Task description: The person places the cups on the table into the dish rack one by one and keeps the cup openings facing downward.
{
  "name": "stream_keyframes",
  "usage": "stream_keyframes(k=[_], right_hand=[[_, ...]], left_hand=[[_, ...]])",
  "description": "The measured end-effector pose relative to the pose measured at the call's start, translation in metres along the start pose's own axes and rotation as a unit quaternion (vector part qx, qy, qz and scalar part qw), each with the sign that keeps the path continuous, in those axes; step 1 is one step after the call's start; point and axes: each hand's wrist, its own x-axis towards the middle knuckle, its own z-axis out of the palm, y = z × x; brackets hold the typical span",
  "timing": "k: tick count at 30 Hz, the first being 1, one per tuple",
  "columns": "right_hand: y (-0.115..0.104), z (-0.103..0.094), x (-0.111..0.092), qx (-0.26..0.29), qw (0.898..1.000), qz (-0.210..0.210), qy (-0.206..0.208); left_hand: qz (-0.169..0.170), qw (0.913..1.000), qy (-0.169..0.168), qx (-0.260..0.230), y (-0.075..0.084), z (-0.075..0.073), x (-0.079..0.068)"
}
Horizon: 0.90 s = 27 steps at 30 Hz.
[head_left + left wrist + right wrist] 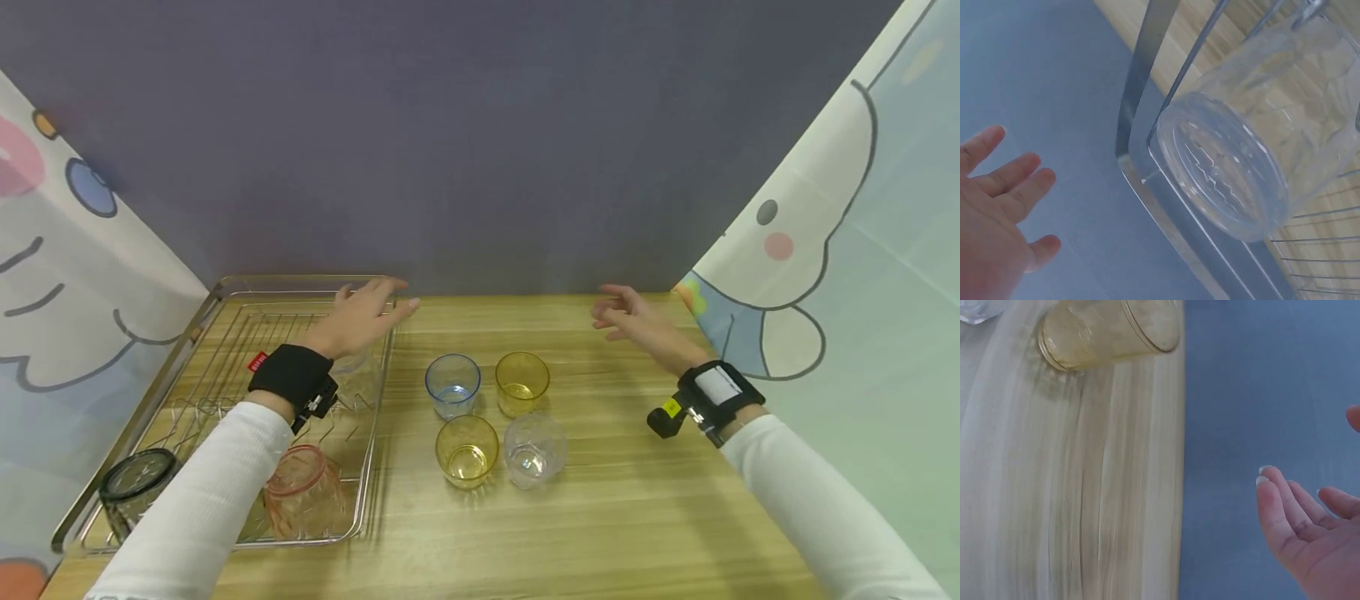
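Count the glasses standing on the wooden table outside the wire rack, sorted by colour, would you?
Blue glass: 1
Yellow glasses: 2
Clear glass: 1
Total: 4

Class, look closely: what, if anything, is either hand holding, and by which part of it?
Nothing is held. The left hand is empty, its fingers not touching the nearby clear glass; the right hand is empty too.

Light even | tabletop (600,525) shadows soft | racked clear glass (1229,162) glinting | wrist views hazy (bluish)
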Motion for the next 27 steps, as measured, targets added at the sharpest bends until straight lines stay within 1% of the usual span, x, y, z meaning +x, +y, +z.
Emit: stream_keyframes(k=[4, 8, 12, 15, 19, 23, 27], right_hand=[[-0.006, 0.009, 0.003, -0.02, 1.0, -0.003, -0.023], [-0.01, 0.015, 0.005, -0.03, 0.998, -0.005, -0.046], [-0.012, 0.018, 0.006, -0.04, 0.998, -0.003, -0.052], [-0.013, 0.018, 0.006, -0.048, 0.998, 0.0, -0.05], [-0.013, 0.022, 0.009, -0.061, 0.996, 0.006, -0.058], [-0.014, 0.032, 0.015, -0.082, 0.994, 0.002, -0.079], [-0.018, 0.047, 0.02, -0.117, 0.987, -0.005, -0.112]], left_hand=[[0.02, 0.9993, -0.003, 0.03, 0.006, 0.003, 0.0], [0.035, 0.9975, -0.013, 0.06, 0.014, 0.006, -0.002], [0.052, 0.9953, -0.016, 0.08, 0.02, 0.009, -0.004], [0.056, 0.9952, -0.014, 0.08, 0.021, 0.01, -0.004], [0.05, 0.9964, -0.008, 0.068, 0.02, 0.008, -0.003], [0.036, 0.9984, -0.005, 0.044, 0.014, 0.006, -0.002], [0.019, 0.9995, -0.007, 0.026, 0.005, 0.004, -0.001]])
